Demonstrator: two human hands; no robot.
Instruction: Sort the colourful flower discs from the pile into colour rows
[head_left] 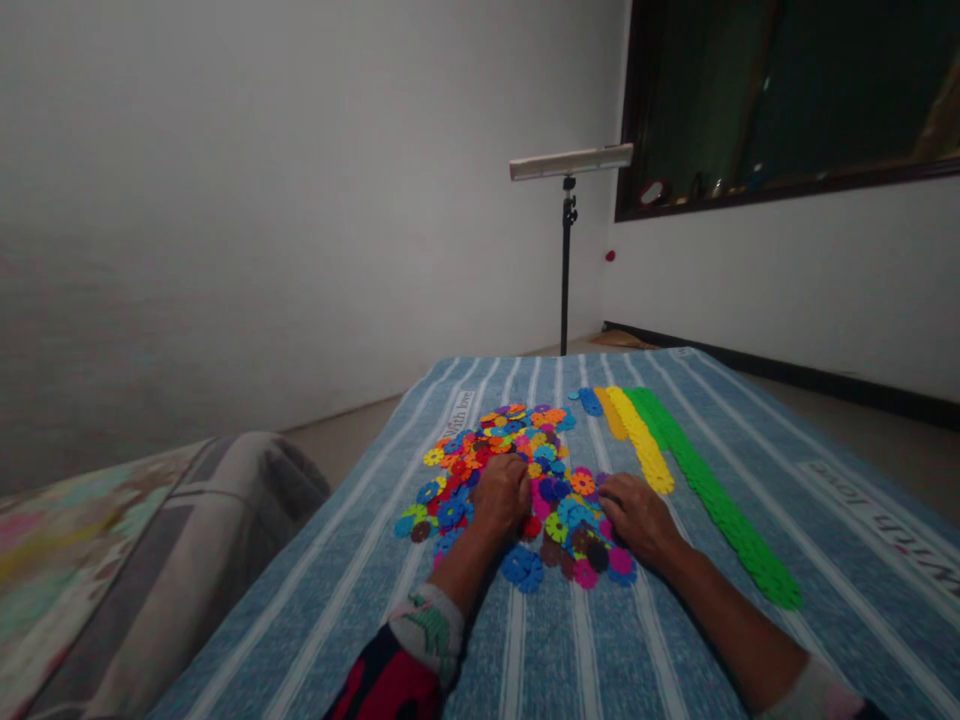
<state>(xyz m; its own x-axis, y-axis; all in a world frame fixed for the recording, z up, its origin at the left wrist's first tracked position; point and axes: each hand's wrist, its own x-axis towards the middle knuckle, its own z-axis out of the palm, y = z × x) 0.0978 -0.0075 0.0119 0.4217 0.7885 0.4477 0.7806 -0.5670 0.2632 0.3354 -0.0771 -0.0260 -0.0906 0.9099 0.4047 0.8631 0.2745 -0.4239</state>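
Mixed pile of flower-shaped discs (559, 490) lay on cloth-covered desk (360, 600), partly under your left hand (504, 492); fingers curled, couldn't tell if any disc was gripped. Your right hand (637, 515) half-closed at pile's right edge, hold likewise hidden. Green row (720, 503) and yellow row (639, 440) ran right of pile; your right forearm (720, 600), near green row, risked dragging it askew. Raking overlapped pile risked scattering discs. Cloth lettering (460, 412) beside pile's far left: "With love"; repeated well right of pile.
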